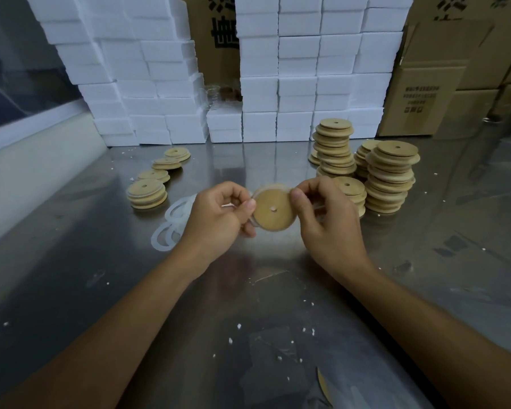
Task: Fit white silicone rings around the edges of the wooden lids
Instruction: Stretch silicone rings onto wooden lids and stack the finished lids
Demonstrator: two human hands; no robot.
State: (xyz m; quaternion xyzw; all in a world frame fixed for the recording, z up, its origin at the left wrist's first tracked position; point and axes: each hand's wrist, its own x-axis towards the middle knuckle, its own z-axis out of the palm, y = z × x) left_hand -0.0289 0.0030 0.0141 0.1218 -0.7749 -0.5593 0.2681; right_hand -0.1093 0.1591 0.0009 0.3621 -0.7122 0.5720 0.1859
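Holding one round wooden lid (273,209) above a steel table (71,261), a person is working with two bare hands. The left hand (219,219) is pinching the lid's left edge between thumb and curled fingers; the right hand (326,219) is pinching its right edge the same way. A white silicone ring (264,191) is showing along the lid's upper left rim. To the left of the held lid, about three loose rings (171,224) are lying overlapped on the table. Farther left, four small piles of lids (147,193) are sitting in a diagonal row. To the right of the held lid, about five taller lid stacks (391,175) are standing close together. Behind everything, white foam boxes (298,84) and brown cartons (434,84) are stacked.
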